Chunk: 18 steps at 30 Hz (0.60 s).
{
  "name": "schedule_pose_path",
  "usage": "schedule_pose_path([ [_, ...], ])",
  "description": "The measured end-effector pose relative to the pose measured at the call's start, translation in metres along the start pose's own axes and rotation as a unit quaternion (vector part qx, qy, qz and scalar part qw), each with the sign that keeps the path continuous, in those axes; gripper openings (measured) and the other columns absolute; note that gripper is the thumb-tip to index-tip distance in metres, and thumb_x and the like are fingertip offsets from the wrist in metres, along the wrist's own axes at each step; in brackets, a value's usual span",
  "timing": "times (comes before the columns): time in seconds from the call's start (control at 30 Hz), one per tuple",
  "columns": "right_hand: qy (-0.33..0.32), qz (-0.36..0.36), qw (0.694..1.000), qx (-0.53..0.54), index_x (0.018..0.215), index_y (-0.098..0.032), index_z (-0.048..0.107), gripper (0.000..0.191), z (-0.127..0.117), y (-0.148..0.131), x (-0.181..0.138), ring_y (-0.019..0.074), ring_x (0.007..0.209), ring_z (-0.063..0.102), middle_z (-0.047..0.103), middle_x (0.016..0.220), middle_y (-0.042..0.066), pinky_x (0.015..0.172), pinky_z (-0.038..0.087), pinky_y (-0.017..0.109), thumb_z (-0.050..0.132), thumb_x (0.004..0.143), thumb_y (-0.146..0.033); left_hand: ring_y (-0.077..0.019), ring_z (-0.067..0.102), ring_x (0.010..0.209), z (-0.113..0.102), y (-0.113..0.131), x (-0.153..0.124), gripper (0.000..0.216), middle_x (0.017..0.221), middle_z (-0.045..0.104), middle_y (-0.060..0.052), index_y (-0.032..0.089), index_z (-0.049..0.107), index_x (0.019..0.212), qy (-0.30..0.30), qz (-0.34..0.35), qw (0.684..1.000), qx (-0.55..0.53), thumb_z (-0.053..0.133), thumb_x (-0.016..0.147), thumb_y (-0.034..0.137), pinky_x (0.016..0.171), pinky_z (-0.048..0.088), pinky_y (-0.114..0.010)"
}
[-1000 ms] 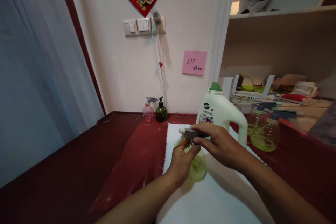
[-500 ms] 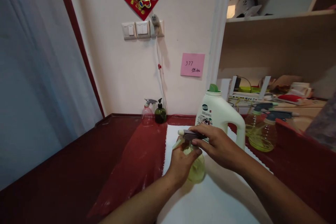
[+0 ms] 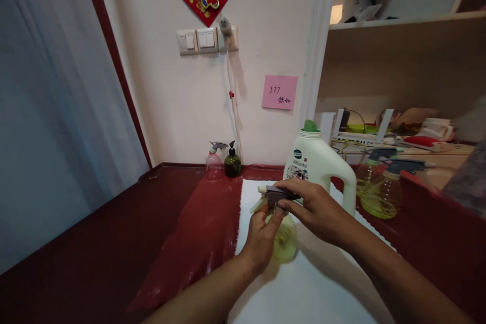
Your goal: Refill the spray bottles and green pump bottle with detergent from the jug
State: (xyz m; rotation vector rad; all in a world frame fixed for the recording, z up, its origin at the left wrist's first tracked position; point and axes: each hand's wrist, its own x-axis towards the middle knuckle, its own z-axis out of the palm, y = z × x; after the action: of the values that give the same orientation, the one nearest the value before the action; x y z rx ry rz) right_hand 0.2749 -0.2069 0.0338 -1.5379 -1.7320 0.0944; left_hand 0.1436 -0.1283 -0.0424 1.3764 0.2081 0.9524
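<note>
A small yellow-green spray bottle (image 3: 285, 240) stands on a white mat (image 3: 304, 283). My left hand (image 3: 261, 235) is wrapped round its neck and upper body. My right hand (image 3: 315, 207) grips the dark grey trigger head (image 3: 275, 193) on top, fingers closed over it. The pale nozzle tip points left. Directly behind my hands stands a white detergent jug (image 3: 319, 164) with a green cap and a handle.
Two more yellow spray bottles (image 3: 381, 190) sit to the right on the dark red table (image 3: 94, 248). A clear spray bottle (image 3: 214, 161) and a dark green pump bottle (image 3: 232, 162) stand by the wall. A shelf (image 3: 402, 136) at the right holds clutter.
My hands stay on the spray bottle with only slight shifts of the fingers at the trigger head. The camera has moved a little.
</note>
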Motion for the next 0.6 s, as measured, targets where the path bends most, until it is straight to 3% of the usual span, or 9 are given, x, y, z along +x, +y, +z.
schedule_pose_path([
  [0.1, 0.004, 0.032, 0.999, 0.042, 0.124, -0.023, 0.067, 0.036, 0.000, 0.002, -0.001, 0.0269, 0.110, 0.065, 0.072, 0.120, 0.008, 0.097, 0.048, 0.047, 0.061, 0.091, -0.037, -0.0279, 0.066, 0.117, 0.000, -0.001, -0.003, 0.039, 0.121, 0.075, -0.010, 0.017, 0.074, 0.114, 0.054, -0.021, 0.998, 0.007, 0.056, 0.097, 0.047, 0.105, 0.046, -0.039],
  [0.27, -0.008, 0.147, 0.967, 0.207, 0.154, -0.023, 0.034, 0.103, 0.008, 0.013, -0.012, 0.0314, 0.139, 0.049, 0.054, 0.149, 0.014, 0.113, 0.039, 0.051, 0.085, 0.068, -0.049, -0.0293, 0.069, 0.108, -0.002, -0.005, -0.002, 0.040, 0.109, 0.078, -0.011, 0.017, 0.078, 0.102, 0.152, -0.093, 0.984, -0.012, 0.059, 0.088, 0.049, 0.098, 0.049, -0.039],
  [0.37, -0.021, 0.206, 0.937, 0.280, 0.156, -0.022, 0.022, 0.121, 0.021, 0.022, -0.024, 0.0323, 0.143, 0.044, 0.041, 0.157, 0.018, 0.115, 0.039, 0.051, 0.090, 0.060, -0.047, -0.0289, 0.070, 0.101, -0.002, -0.007, 0.002, 0.037, 0.100, 0.078, -0.011, 0.017, 0.076, 0.094, 0.187, -0.105, 0.976, -0.029, 0.063, 0.079, 0.048, 0.093, 0.051, -0.038],
  [0.47, -0.035, 0.210, 0.926, 0.311, 0.151, -0.017, 0.027, 0.120, 0.039, 0.027, -0.037, 0.0343, 0.136, 0.050, 0.048, 0.149, 0.021, 0.114, 0.041, 0.051, 0.094, 0.054, -0.041, -0.0280, 0.071, 0.092, -0.001, -0.003, 0.005, 0.038, 0.090, 0.078, -0.010, 0.017, 0.074, 0.090, 0.203, -0.118, 0.971, -0.048, 0.067, 0.071, 0.049, 0.085, 0.052, -0.037],
  [0.6, -0.023, 0.186, 0.940, 0.286, 0.135, -0.018, 0.048, 0.096, 0.062, 0.026, -0.045, 0.0351, 0.127, 0.056, 0.059, 0.136, 0.015, 0.112, 0.043, 0.053, 0.094, 0.051, -0.030, -0.0282, 0.070, 0.088, 0.001, 0.004, 0.004, 0.040, 0.085, 0.076, -0.009, 0.019, 0.073, 0.081, 0.221, -0.127, 0.966, -0.033, 0.071, 0.063, 0.054, 0.080, 0.054, -0.036],
])
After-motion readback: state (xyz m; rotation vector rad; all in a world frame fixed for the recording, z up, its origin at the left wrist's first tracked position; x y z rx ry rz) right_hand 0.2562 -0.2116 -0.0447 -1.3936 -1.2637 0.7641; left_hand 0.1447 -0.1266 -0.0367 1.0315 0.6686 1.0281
